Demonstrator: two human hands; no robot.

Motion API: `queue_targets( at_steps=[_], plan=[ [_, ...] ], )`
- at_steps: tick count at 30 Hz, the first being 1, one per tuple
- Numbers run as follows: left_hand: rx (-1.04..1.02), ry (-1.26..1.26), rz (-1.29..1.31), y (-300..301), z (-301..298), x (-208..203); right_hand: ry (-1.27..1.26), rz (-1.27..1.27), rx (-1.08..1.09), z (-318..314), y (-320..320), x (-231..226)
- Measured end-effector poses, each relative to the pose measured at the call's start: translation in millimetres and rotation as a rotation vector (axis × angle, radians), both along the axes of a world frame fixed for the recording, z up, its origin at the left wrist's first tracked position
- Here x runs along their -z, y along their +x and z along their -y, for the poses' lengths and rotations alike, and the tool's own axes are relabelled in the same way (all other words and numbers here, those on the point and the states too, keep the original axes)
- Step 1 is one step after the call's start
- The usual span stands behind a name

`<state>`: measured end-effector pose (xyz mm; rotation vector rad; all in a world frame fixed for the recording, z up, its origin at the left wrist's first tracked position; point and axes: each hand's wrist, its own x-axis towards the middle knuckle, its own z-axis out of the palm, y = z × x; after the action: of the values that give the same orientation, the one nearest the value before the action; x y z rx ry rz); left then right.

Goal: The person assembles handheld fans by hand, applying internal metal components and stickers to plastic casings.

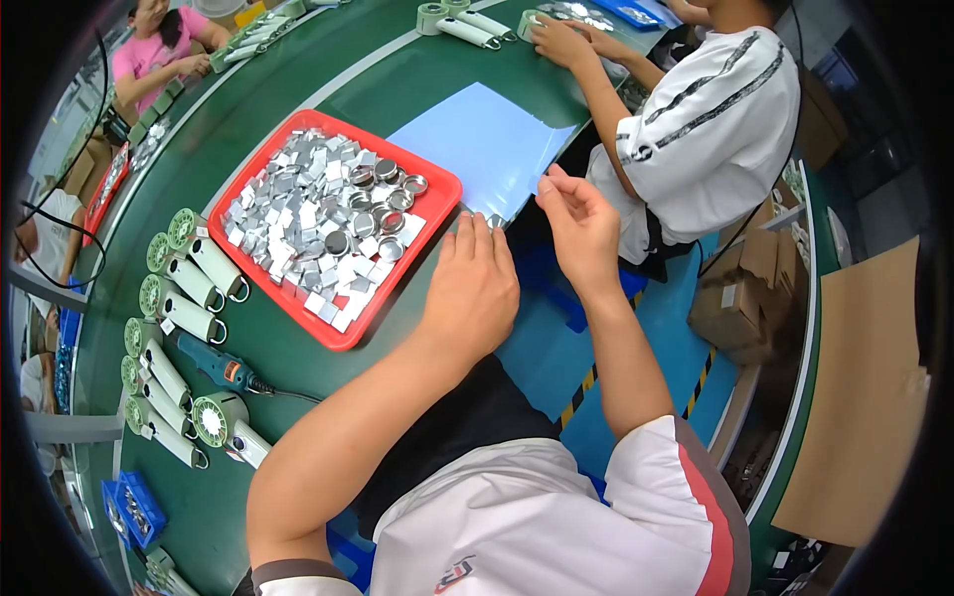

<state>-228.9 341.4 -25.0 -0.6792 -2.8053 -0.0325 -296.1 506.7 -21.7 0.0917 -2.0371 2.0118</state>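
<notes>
My left hand [472, 288] is at the table's near edge, its fingers together and curled down. A small round silver metal piece [495, 222] shows at its fingertips, beside the lower corner of a glossy light-blue sheet [477, 139]. To its right, my right hand [578, 223] is raised at the sheet's right edge with thumb and forefinger pinched. What lies in that pinch is too small to make out against the sheet. Left of my hands, a red tray [343, 336] holds many small white and silver square pieces and several round metal cups [388, 221].
Pale green handheld fans [189, 308] line the table's left side, near a teal corded power tool [224, 368]. Blue bins [134, 509] stand at lower left. A co-worker in white [706, 139] sits at far right; another in pink [159, 50] works across the table. Cardboard boxes [750, 298] stand right.
</notes>
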Motion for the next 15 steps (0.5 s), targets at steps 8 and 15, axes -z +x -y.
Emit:
queue_targets(
  at_steps=[8,15],
  plan=[
    [-0.121,-0.036,0.089,-25,-18,-9,0.122,0.083,-0.011,-8,-56,12],
    [-0.091,-0.049,0.135,-8,-6,-18,0.041,-0.149,0.044,6,-1,16]
  ],
)
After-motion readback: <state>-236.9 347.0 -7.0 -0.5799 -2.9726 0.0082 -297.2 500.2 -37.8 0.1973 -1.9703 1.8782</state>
